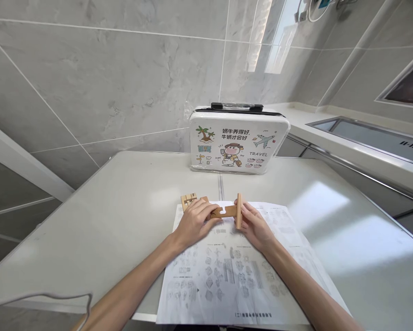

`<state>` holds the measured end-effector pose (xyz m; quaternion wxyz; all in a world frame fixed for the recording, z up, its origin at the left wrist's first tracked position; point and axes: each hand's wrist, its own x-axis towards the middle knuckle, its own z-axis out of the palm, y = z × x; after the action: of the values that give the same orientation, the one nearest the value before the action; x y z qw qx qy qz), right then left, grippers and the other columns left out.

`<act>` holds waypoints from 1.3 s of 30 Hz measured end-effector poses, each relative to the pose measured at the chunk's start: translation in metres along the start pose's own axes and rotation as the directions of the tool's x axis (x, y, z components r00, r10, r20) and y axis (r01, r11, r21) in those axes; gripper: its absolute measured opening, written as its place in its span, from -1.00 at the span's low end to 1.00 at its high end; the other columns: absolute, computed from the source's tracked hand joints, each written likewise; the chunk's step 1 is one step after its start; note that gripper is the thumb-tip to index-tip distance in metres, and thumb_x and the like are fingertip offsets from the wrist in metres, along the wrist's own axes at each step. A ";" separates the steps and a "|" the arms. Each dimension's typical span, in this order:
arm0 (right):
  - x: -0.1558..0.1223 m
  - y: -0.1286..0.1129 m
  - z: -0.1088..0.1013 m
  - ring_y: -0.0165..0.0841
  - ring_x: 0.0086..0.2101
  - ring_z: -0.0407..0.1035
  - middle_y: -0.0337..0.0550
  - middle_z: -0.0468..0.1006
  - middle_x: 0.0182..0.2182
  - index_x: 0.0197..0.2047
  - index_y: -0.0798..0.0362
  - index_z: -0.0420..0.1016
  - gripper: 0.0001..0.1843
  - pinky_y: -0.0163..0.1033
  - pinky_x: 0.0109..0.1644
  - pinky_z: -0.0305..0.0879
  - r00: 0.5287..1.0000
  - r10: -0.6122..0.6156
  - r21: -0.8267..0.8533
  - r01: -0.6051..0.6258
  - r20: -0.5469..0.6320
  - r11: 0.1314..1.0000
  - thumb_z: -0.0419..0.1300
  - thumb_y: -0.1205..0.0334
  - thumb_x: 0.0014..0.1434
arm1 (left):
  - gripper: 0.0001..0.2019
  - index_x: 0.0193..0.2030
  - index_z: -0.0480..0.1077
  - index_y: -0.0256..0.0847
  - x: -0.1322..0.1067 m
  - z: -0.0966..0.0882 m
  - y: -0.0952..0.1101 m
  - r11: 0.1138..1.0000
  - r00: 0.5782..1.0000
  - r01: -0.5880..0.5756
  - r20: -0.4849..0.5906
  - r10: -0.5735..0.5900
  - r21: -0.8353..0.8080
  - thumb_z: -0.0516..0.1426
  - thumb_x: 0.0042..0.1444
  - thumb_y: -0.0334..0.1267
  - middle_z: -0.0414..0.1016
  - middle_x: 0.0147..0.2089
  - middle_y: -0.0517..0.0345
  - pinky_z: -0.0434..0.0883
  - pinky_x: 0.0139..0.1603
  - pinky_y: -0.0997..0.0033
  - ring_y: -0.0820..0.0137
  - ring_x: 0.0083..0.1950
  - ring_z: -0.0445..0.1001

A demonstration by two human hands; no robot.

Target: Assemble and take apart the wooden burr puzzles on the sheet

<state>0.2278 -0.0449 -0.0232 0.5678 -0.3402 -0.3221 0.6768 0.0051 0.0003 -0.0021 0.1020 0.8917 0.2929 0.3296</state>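
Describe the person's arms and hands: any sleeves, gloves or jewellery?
Both forearms are bare to the picture's edge, no sleeves showing. The left hand and right hand wear no gloves, and no watch, bracelet or ring is visible.

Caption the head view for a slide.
Left hand and right hand hold notched wooden pieces over an instruction sheet.
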 end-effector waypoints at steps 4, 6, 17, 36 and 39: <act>-0.001 -0.004 0.000 -0.49 -0.62 -0.09 -0.39 0.16 -0.60 -0.16 0.01 0.53 -0.69 -0.32 -0.60 -0.08 1.000 -0.018 0.007 0.018 -0.008 1.000 0.37 -0.06 0.25 | -0.69 0.12 0.46 -0.18 -0.002 0.001 -0.002 1.000 1.000 0.003 0.010 -0.003 0.006 0.18 0.40 -0.03 0.65 -0.08 0.00 0.40 0.05 0.10 0.18 -0.03 0.54; 0.000 -0.009 -0.001 -0.47 -0.63 -0.18 -0.41 0.06 -0.62 -0.18 0.01 0.54 -0.73 -0.29 -0.61 -0.13 0.999 -0.049 0.034 0.049 -0.018 0.998 0.29 -0.03 0.31 | -0.69 0.11 0.46 -0.18 -0.003 0.001 -0.005 1.000 1.000 0.005 0.011 -0.005 0.007 0.19 0.39 -0.03 0.65 -0.08 0.01 0.41 0.04 0.09 0.18 -0.04 0.54; 0.002 -0.008 -0.002 -0.47 -0.56 0.12 -0.30 0.36 -0.46 -0.23 0.00 0.52 -0.65 -0.30 -0.51 0.09 0.992 -0.075 -0.048 0.070 -0.104 0.996 0.43 -0.08 0.18 | -0.70 -0.06 0.42 -0.15 0.003 -0.003 0.005 0.822 0.912 0.409 0.158 -0.378 -0.397 0.15 0.38 0.05 0.52 -0.30 0.21 0.38 -0.35 0.39 0.39 -0.39 0.44; 0.000 -0.002 0.004 -0.42 -0.51 0.12 -0.27 0.36 -0.48 -0.32 0.00 0.51 -0.51 -0.29 -0.46 0.07 0.979 -0.158 -0.479 0.078 -0.130 0.874 0.28 -0.29 0.27 | -0.80 -0.04 0.43 -0.17 -0.004 0.002 0.010 0.999 0.993 0.025 0.111 -0.027 0.020 0.07 0.45 -0.12 0.57 -0.17 0.04 0.40 -0.01 0.15 0.20 -0.09 0.51; 0.000 -0.002 0.005 -0.38 -0.48 0.12 -0.26 0.32 -0.52 -0.45 0.00 0.39 -0.45 -0.26 -0.42 0.06 0.950 -0.263 -0.641 0.097 -0.168 0.761 0.25 -0.30 0.28 | -0.81 0.03 0.40 -0.17 -0.003 0.003 0.005 0.989 0.998 0.034 0.052 -0.042 0.147 0.12 0.41 -0.14 0.55 -0.01 -0.03 0.36 0.17 0.00 0.09 0.11 0.45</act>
<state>0.2244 -0.0448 -0.0190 0.5210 -0.5583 -0.4859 0.4252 0.0074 -0.0051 -0.0040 0.0507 0.8997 0.3302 0.2809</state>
